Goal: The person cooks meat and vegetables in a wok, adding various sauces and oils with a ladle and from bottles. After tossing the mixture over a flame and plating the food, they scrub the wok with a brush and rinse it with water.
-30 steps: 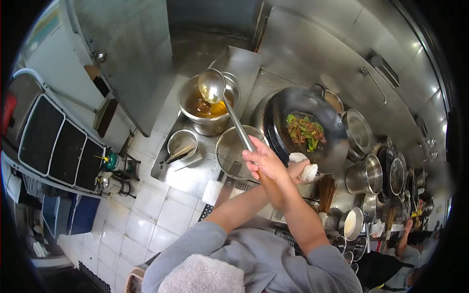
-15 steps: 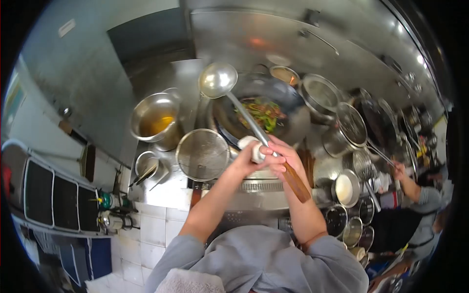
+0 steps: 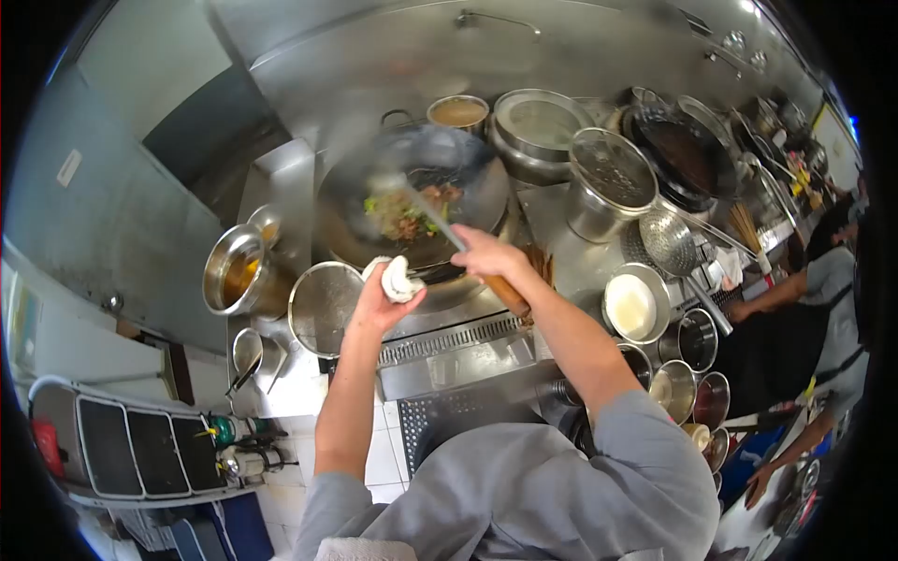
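My right hand (image 3: 488,256) is wrapped round the long-handled ladle (image 3: 434,215), whose wooden grip sticks out behind the wrist. The ladle's bowl, smeared by motion, is over the large dark wok (image 3: 472,159). Green and brown stir-fried food (image 3: 407,217) lies in the wok's bottom. My left hand (image 3: 376,304) grips a folded white cloth (image 3: 400,280) at the wok's near rim; whatever part of the wok is under the cloth is hidden. Left of that hand rests a round strainer (image 3: 323,309).
A pot of yellow liquid (image 3: 238,271) stands at the left. Behind the wok are a pot of brown liquid (image 3: 458,111) and a wide steel pot (image 3: 541,122). To the right are a strainer-topped pot (image 3: 610,201), a bowl of white contents (image 3: 632,305) and a co-worker's arm (image 3: 776,297).
My hands have moved apart. The ladle has swung from above the wok's left side down over the food. The left hand keeps the cloth at the near rim, and the view has shifted right.
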{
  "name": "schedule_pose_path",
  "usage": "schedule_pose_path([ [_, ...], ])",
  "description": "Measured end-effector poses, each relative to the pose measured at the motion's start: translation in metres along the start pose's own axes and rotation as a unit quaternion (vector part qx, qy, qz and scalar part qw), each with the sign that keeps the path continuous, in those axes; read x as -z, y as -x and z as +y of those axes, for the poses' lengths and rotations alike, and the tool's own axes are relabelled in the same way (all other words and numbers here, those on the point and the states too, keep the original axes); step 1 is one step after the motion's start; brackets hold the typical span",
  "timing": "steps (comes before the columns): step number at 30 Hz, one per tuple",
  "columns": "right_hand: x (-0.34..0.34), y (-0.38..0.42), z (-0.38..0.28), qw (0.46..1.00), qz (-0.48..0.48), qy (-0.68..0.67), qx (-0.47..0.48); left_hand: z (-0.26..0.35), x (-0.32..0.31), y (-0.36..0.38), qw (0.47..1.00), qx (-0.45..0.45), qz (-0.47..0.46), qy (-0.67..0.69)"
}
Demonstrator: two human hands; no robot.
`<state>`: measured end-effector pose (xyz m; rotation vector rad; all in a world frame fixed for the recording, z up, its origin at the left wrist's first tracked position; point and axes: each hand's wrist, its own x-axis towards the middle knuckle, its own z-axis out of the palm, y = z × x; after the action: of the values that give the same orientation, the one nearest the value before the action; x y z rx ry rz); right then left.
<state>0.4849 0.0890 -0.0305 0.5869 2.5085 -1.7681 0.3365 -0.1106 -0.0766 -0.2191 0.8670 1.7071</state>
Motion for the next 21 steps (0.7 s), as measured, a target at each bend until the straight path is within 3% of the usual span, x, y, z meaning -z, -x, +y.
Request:
schedule_pose_path([
  [1, 0.001, 0.007, -0.005, 0.998, -0.033, 0.061, -0.001, 0.001, -0.002, 0.001, 1.000, 0.000, 0.004, 0.000],
  [3, 0.001, 0.017, 0.020, 0.952, -0.025, 0.284, 0.106, 0.006, 0.000, 0.004, 0.999, -0.002, 0.019, -0.046],
  [4, 0.011, 0.056, -0.012, 0.940, -0.072, 0.330, 0.046, 0.008, -0.002, 0.007, 0.998, -0.003, 0.026, -0.058],
  [7, 0.016, 0.121, -0.013, 0.915, -0.085, 0.392, 0.037, 0.015, 0.007, 0.001, 0.999, 0.013, 0.020, -0.049],
  [10, -0.005, 0.159, -0.011, 0.956, 0.025, 0.271, 0.108, 0.014, 0.011, -0.042, 0.999, 0.021, -0.029, 0.018],
  [11, -0.005, 0.164, -0.029, 0.968, -0.003, 0.250, 0.036, 0.000, 0.011, -0.049, 1.000, -0.012, -0.022, -0.019],
  [13, -0.005, 0.177, -0.043, 0.978, -0.015, 0.208, 0.017, -0.023, 0.016, -0.050, 0.997, -0.059, -0.053, -0.019],
  [14, 0.002, 0.189, -0.041, 0.975, -0.030, 0.218, 0.026, -0.031, 0.039, -0.060, 0.976, -0.135, -0.103, -0.136],
  [16, 0.018, 0.204, -0.036, 0.977, -0.121, 0.167, 0.060, -0.038, 0.011, -0.005, 0.989, -0.077, -0.099, -0.071],
  [17, 0.018, 0.206, -0.036, 0.971, -0.107, 0.210, 0.042, -0.042, -0.003, 0.023, 0.994, -0.049, -0.094, -0.039],
  [19, 0.004, 0.198, -0.039, 0.950, -0.110, 0.292, -0.002, -0.029, -0.008, 0.010, 0.993, -0.090, -0.024, -0.068],
  [21, -0.017, 0.183, -0.044, 0.946, -0.043, 0.321, -0.019, -0.016, 0.012, -0.034, 0.992, -0.064, -0.091, -0.068],
])
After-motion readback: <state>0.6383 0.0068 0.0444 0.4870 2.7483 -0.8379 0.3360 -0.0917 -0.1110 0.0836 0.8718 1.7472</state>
